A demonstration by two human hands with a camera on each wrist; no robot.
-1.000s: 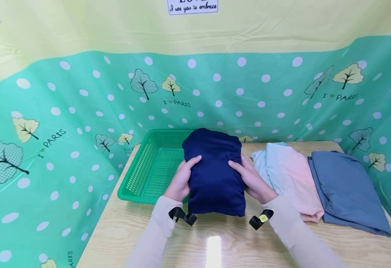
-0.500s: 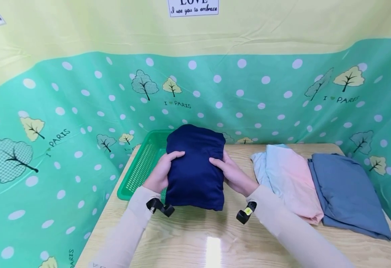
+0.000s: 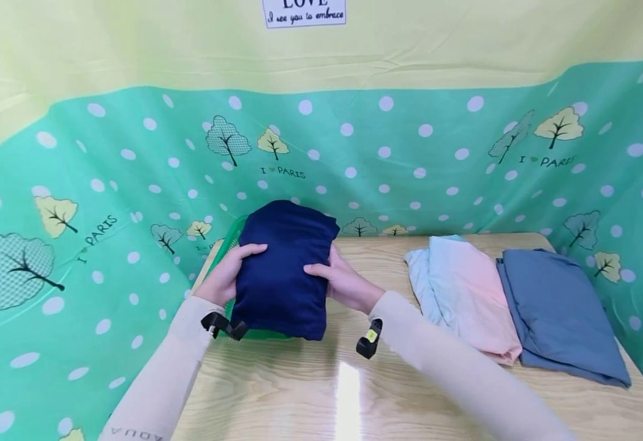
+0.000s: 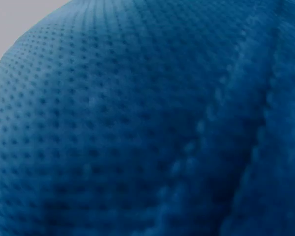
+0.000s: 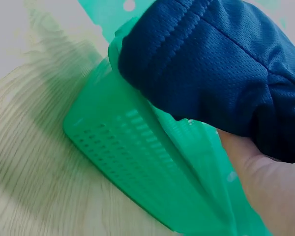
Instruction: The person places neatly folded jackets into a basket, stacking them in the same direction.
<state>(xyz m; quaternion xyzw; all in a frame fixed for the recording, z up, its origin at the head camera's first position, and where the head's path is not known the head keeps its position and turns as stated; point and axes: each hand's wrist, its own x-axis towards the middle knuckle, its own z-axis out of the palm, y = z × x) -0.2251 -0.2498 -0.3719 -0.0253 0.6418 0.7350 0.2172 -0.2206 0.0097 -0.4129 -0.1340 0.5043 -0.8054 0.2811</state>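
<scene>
the left hand (image 3: 224, 277) and right hand (image 3: 350, 283) grip the navy cloth (image 3: 283, 272) by its left and right edges, fingers behind hidden; it mostly covers the green basket (image 5: 120, 145).

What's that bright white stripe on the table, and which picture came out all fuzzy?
Head view: glare on the table, probably a light reflecting; left wrist view: fuzziest, with blue cloth filling most of it, maybe too close to focus; right wrist view: clearer, with a soft shadow beside the green basket.
</scene>
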